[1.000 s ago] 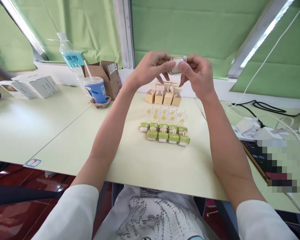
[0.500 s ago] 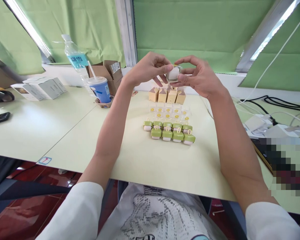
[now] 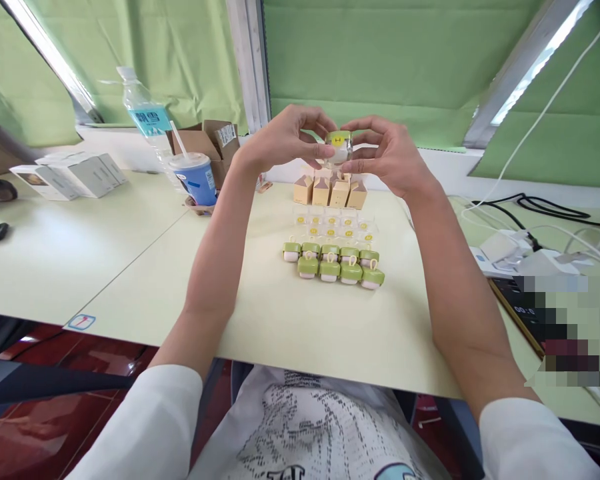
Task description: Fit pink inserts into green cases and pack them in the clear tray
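Observation:
Between my two hands, above the far side of the table, is a small clear plastic box (image 3: 339, 155) with a green and white case inside and a round yellow sticker facing me. The fingers and thumb of my left hand (image 3: 300, 137) grip its left side. On its right side, the fingers of my right hand (image 3: 387, 152) are closed on it too. Below my hands stand several small tan cartons (image 3: 330, 192) with flaps up. In front of them lie clear plastic pieces (image 3: 331, 223) with yellow stickers. Nearest me are two rows of green and white cases (image 3: 329, 268) with loops.
To the left stand a blue cup (image 3: 196, 180) with a straw, a water bottle (image 3: 147, 117), a brown cardboard box (image 3: 217, 143) and white boxes (image 3: 80, 175). At the right are white chargers (image 3: 545, 257), cables and a dark-screened device (image 3: 520, 310).
The clear box has turned in my hands, so its yellow sticker and the green part now face me. Both hands still hold it, and the view has shifted slightly.

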Motion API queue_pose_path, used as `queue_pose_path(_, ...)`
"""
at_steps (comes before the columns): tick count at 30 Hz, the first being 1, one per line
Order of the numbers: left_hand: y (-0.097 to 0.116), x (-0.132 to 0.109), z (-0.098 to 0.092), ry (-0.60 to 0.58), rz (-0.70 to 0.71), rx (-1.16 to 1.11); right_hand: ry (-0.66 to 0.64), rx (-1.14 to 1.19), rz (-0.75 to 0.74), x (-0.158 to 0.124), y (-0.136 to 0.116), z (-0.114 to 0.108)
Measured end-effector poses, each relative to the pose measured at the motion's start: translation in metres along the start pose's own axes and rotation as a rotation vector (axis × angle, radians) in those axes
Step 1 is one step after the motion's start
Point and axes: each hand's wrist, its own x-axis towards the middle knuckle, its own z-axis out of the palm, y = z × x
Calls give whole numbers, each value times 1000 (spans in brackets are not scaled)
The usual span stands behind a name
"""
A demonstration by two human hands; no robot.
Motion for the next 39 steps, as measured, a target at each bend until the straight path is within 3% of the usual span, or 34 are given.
queue_pose_path(5, 3, 3, 9, 109, -65, -38, 65, -231, 6, 0, -7, 11)
queue_pose_path(9, 4, 7, 12, 107, -153, 72, 96, -410, 83, -2, -17, 22)
queue_pose_path(14, -28, 25, 5, 137, -108, 311, 153, -543, 168, 8, 0, 30)
queue_pose_path(16, -50, 36, 6, 67, -206, 407, 41, -568, 175, 13, 16, 36)
queue_pose_path(18, -71, 43, 9, 12, -329, 489, -164, -603, 146, 16, 31, 48)
queue_pose_path(21, -95, 47, 16, 9, -436, 495, -414, -719, 128, 15, 47, 74)
queue_pose_path(25, -112, 46, 23, -19, -502, 365, -524, -818, 204, 7, 53, 105)
queue_pose_path(29, -121, 50, 30, -85, -488, 347, -619, -723, 258, 2, 52, 122)
queue_pose_path(34, -122, 51, 37, -215, -486, 317, -585, -600, 137, 11, 47, 111)
queue_pose_path(39, -123, 50, 38, -303, -460, 275, -417, -635, 208, 18, 43, 54)
